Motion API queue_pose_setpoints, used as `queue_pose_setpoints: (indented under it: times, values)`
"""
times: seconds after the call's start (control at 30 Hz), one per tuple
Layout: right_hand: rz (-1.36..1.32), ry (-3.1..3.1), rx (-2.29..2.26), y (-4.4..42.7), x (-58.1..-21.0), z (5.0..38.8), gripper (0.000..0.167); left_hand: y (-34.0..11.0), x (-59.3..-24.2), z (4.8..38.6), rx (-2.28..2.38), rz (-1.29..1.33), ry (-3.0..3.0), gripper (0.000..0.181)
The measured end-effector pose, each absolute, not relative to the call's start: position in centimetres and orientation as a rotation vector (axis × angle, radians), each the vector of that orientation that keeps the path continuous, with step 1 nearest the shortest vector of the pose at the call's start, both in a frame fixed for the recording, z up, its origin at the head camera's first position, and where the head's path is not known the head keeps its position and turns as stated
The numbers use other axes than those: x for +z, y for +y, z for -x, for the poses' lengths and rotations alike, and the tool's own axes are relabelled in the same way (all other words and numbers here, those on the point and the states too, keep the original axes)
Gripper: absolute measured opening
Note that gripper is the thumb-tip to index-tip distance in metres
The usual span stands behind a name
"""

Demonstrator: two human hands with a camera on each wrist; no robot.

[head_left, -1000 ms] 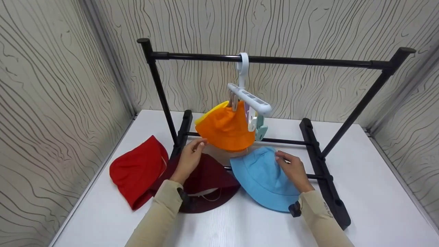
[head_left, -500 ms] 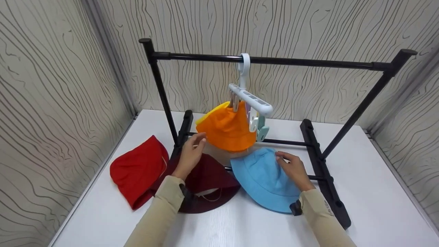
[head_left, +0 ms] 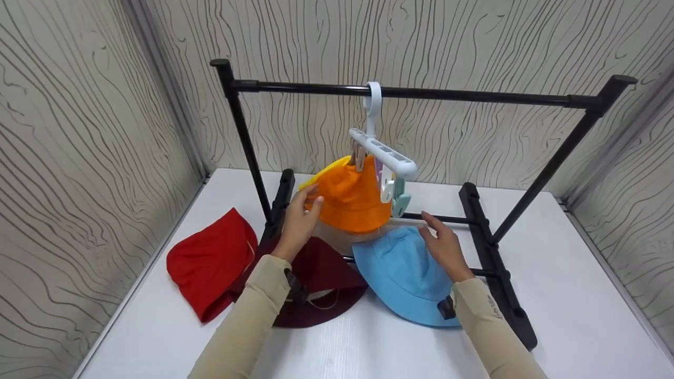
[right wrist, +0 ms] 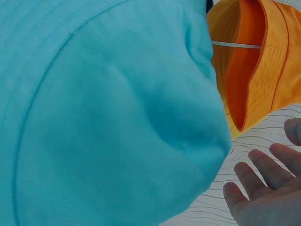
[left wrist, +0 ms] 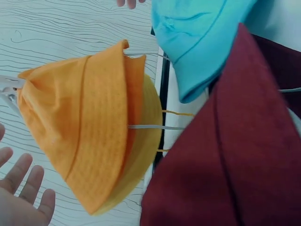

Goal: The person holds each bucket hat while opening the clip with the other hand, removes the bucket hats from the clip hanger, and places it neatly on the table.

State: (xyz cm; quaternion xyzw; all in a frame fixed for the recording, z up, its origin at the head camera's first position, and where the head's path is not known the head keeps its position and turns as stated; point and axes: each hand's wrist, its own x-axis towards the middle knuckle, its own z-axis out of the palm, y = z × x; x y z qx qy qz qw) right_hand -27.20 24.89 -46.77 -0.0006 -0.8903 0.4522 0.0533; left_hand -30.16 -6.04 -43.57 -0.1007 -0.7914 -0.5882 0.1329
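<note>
An orange bucket hat (head_left: 350, 202) hangs from clips on a white clip hanger (head_left: 387, 153), a yellow hat (head_left: 327, 171) partly hidden behind it. My left hand (head_left: 300, 223) is raised beside the orange brim, fingers spread and holding nothing; the left wrist view shows a gap between hand and hat. Above the light blue hat (head_left: 403, 271), my right hand (head_left: 445, 247) hovers with relaxed fingers and grips nothing. A dark red hat (head_left: 329, 279) lies under my left forearm, partly covered by it. White and mint clips (head_left: 400, 200) dangle from the hanger's near end.
The hanger hooks over the top bar (head_left: 474, 96) of a black rack, whose feet (head_left: 497, 268) stand on the white table (head_left: 574, 295). At left lies a red hat (head_left: 213, 263), touching the dark red one. Patterned panels (head_left: 447, 42) enclose the back and sides.
My left hand has risen along the orange hat's left side, its fingers spreading. My right hand has lifted slightly off the blue hat and its fingers have straightened. The hats stay in place.
</note>
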Motion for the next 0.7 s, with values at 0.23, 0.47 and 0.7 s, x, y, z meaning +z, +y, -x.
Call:
queue_pose_setpoints:
  times: [0.23,0.47,0.7]
  values:
    - [-0.055,-2.684,1.378,24.0,-45.7,27.8,0.053,-5.5,-42.3,30.7,-1.697,0.311,-2.298,0.040]
    - [-0.070,-2.667,1.423,23.1,-44.7,28.4,0.053,-5.0,-41.4,31.1,-1.671,0.300,-2.303,0.039]
    - [-0.096,-2.636,1.447,22.6,-44.2,28.6,0.051,-4.6,-40.7,31.4,-1.682,0.309,-2.294,0.040]
